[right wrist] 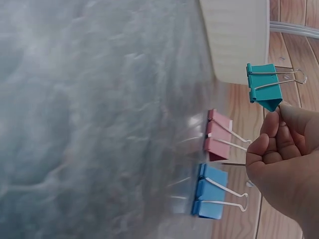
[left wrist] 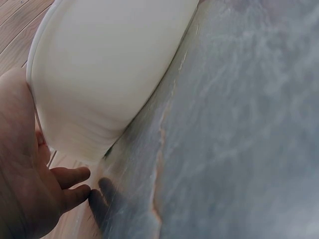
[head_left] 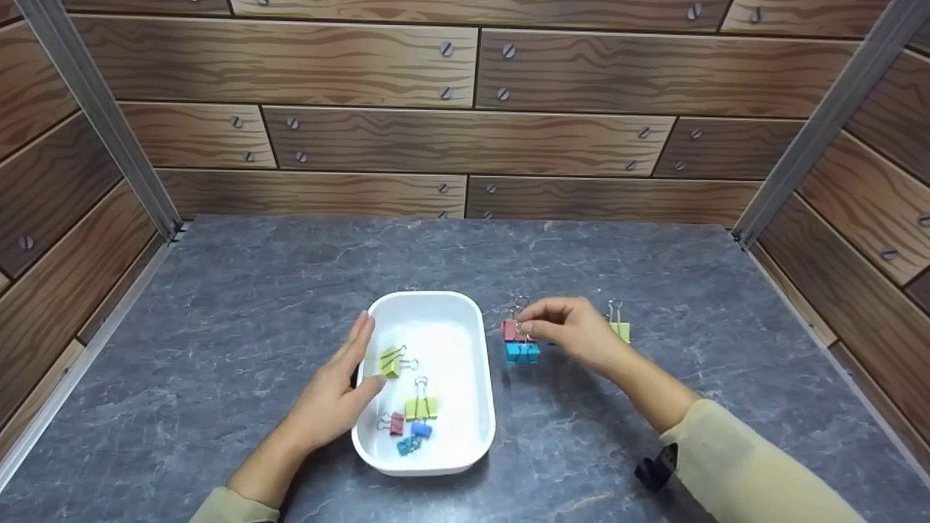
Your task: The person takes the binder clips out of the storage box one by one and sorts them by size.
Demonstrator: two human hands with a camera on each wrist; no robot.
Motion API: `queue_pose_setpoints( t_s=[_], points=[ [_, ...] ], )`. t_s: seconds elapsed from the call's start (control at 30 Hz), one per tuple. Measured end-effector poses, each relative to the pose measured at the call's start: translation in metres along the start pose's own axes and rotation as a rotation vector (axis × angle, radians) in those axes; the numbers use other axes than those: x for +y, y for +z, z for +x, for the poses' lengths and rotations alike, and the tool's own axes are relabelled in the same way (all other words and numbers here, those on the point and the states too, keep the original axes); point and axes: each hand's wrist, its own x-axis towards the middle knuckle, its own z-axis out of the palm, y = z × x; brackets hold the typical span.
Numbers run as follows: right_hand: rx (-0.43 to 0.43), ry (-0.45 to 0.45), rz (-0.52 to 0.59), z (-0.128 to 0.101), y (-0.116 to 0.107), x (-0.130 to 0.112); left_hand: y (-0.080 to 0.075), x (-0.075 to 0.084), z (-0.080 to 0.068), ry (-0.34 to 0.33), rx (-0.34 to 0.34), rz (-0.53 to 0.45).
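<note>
A white plastic tray (head_left: 443, 461) stands in front of me. My left hand (head_left: 334, 396) holds its left rim, the thumb over the edge and the fingers along the outer side. To the tray's right, my right hand (head_left: 581, 334) pinches a teal binder clip (right wrist: 266, 84) between thumb and fingertips. Close to that hand, a pink binder clip (right wrist: 218, 135) and a blue binder clip (right wrist: 210, 191) stand on the table. In the head view, the right hand mostly hides the blue one. Inside the tray lie several binder clips, including a yellow-green clip (head_left: 421, 409) and a small red clip (head_left: 397, 423).
Behind the right hand a yellow-green binder clip (head_left: 621, 331) stands on the table, partly hidden. The grey marbled table (head_left: 254, 305) is enclosed by wood-patterned walls (head_left: 363, 138) at the back and sides. A dark band (head_left: 656, 468) is on the right wrist.
</note>
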Motion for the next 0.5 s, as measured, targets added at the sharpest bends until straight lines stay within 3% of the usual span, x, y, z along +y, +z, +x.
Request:
queue_pose_setpoints(
  t_s=[0.5],
  points=[
    [-0.040,0.018,0.025,-0.008,0.005,0.025,-0.001,0.001,-0.001,-0.003,0.002,0.004]
  ],
)
